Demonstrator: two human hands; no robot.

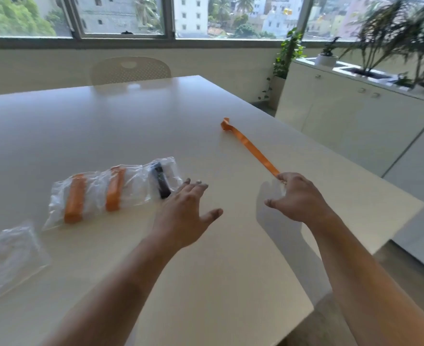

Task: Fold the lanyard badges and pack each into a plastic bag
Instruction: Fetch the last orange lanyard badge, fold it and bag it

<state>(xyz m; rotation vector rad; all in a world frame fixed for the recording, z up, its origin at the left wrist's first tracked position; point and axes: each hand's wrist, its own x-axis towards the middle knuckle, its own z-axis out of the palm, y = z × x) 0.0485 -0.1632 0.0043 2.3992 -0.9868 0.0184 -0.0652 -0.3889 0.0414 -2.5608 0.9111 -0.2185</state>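
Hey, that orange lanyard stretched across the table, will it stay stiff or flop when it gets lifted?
Probably floppy: the orange lanyard lies flat as a thin ribbon and crumples at its far end. Likely light, since the right hand holds just its near end.

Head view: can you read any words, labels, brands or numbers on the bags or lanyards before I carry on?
No text can be read.
The three packed bags, the empty bag and the orange lanyard show no legible print.
Any marks on the black lanyard are too blurred to read.
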